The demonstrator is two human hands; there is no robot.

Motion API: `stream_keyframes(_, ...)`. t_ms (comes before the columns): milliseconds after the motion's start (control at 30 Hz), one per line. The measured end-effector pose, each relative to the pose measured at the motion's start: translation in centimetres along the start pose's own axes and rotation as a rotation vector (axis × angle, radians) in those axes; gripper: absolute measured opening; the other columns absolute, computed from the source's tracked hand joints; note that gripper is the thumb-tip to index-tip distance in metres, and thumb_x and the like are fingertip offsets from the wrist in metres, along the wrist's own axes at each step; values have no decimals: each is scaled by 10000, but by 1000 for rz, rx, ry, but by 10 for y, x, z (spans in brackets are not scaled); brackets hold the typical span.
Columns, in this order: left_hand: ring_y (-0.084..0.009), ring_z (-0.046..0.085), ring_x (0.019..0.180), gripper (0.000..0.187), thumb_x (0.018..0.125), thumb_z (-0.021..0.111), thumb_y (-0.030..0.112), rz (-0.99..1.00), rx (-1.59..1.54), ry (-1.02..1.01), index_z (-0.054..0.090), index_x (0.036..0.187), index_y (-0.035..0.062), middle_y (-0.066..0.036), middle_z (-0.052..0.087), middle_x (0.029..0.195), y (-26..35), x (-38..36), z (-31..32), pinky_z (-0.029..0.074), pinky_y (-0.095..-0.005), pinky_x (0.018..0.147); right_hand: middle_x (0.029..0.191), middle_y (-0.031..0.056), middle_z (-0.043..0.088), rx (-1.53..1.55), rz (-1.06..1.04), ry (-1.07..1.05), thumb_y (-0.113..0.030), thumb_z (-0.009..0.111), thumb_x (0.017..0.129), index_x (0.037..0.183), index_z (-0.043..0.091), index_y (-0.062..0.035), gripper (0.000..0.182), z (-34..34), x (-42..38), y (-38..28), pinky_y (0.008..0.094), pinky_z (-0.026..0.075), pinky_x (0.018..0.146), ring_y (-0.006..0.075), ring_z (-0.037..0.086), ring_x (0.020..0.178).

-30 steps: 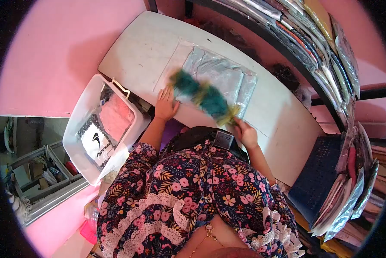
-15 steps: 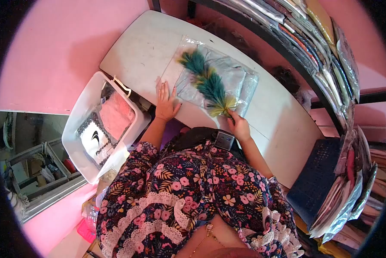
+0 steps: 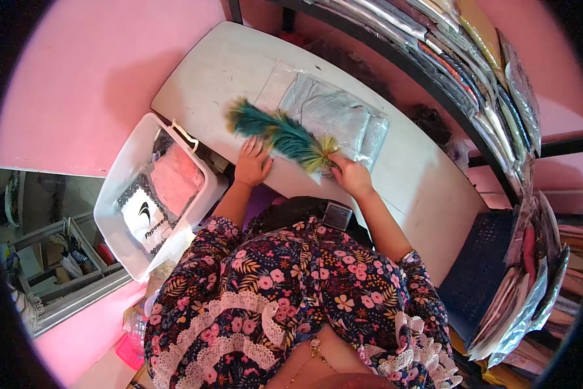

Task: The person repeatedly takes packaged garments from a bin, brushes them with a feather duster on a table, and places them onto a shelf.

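Observation:
My right hand (image 3: 350, 174) grips the yellow base of a teal feather duster (image 3: 278, 131), whose feathers reach left across the white table (image 3: 207, 71). My left hand (image 3: 252, 162) lies flat on the table near its front edge, just under the duster's feathers. Beyond the duster rests a clear plastic bag (image 3: 333, 117) holding folded pale grey-blue cloth. The duster's tip lies left of the bag, over bare tabletop.
A clear plastic bin (image 3: 119, 175) with pink cloth and a printed packet stands left of the table. A dark rack (image 3: 473, 71) of packaged garments runs along the far right. A navy crate (image 3: 479, 266) sits at the right, beside more stacked packets.
The duster has swung left, off the plastic bag and onto the bare table. My right hand has moved slightly up and left. My left hand has stayed flat in place.

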State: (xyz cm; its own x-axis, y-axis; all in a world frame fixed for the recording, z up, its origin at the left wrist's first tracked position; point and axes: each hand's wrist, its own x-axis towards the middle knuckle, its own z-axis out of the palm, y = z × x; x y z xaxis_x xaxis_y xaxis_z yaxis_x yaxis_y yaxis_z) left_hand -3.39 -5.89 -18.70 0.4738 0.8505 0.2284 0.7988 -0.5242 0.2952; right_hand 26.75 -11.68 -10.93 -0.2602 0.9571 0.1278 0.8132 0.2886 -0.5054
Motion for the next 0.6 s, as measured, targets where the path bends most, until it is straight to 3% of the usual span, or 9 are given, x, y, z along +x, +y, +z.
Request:
stream_keyframes(100,-328,294,1307,467,815,548,248,6,-43,44,492,1273,172,-113,360,1403,5,6,-10,224,-454,1074,824,218,621,-195,464,-20,-181,576,804,1178,521,-165,379,-12,17,-5,466,512,631,380,620,712)
stream_keyframes(233,-330,298,1305,472,810,551,241,10,-63,62,492,1273,171,-115,359,1403,5,7,-10,228,-455,1071,822,207,624,-189,470,92,-177,571,806,1165,520,-165,363,-7,21,12,470,510,631,376,622,713)
stream_keyframes(300,-332,301,1304,479,804,554,234,8,-73,87,490,1275,169,-116,361,1402,4,5,-9,234,-457,1069,818,191,627,-22,195,-9,-172,570,803,1157,524,-172,358,-8,2,7,481,506,630,371,622,709)
stream_keyframes(400,-336,303,1302,487,794,558,222,21,-68,91,491,1274,164,-118,366,1397,1,5,-9,238,-459,1067,823,184,631,-124,192,50,-173,570,802,1162,520,-181,364,-18,-30,12,491,500,621,373,619,703)
stream_keyframes(433,-336,303,1302,487,794,558,222,23,-70,90,491,1274,164,-118,366,1397,1,8,-11,238,-459,1067,833,191,634,-184,379,18,-175,570,802,1165,525,-188,366,-21,-38,21,493,494,610,379,614,697)
stream_keyframes(467,-337,302,1303,490,791,558,214,29,-65,84,492,1273,163,-119,367,1396,1,11,-14,237,-460,1068,833,196,633,-168,507,114,-172,564,810,1146,539,-162,338,-23,-45,29,494,489,600,385,612,694)
stream_keyframes(533,-339,301,1304,492,787,557,206,38,-62,77,492,1273,162,-121,369,1394,1,13,-13,236,-460,1068,826,203,632,-117,603,284,-171,558,819,1147,542,-132,331,-21,-62,43,482,495,615,381,616,714)
stream_keyframes(600,-343,303,1302,501,780,554,189,25,-70,85,489,1276,161,-122,372,1393,2,12,-11,235,-462,1068,842,201,632,-71,538,243,-173,556,823,1158,537,-124,338,-14,-83,39,472,500,625,378,617,727)
